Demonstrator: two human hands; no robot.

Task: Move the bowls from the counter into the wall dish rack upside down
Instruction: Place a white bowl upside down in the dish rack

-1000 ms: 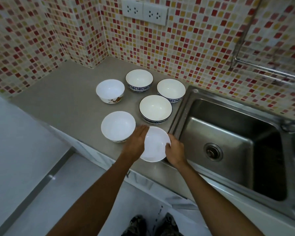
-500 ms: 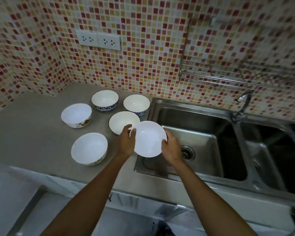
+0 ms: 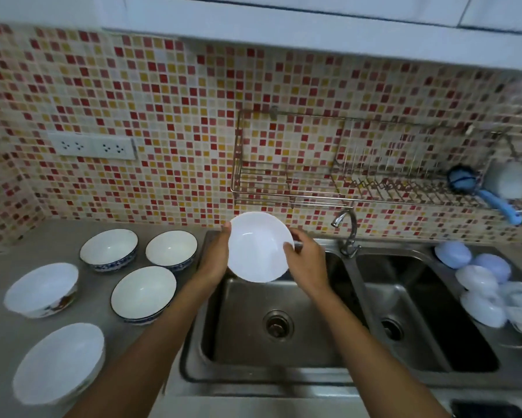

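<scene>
Lifted higher, white bowl (image 3: 258,247) sits gripped between left hand (image 3: 214,257) and right hand (image 3: 306,260).

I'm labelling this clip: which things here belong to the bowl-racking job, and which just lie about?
Job: white bowl held by left hand and right hand; five counter bowls; wall dish rack.
Lying about: blue brush, faucet, wall sockets.

Mosaic-tiled wall (image 3: 169,122), steel double sink (image 3: 284,351)

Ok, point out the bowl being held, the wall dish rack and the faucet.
held white bowl (image 3: 258,247): head view, inner bottom.
wall dish rack (image 3: 287,197): head view, front bottom rail.
faucet (image 3: 351,229): head view, curved neck.
</scene>
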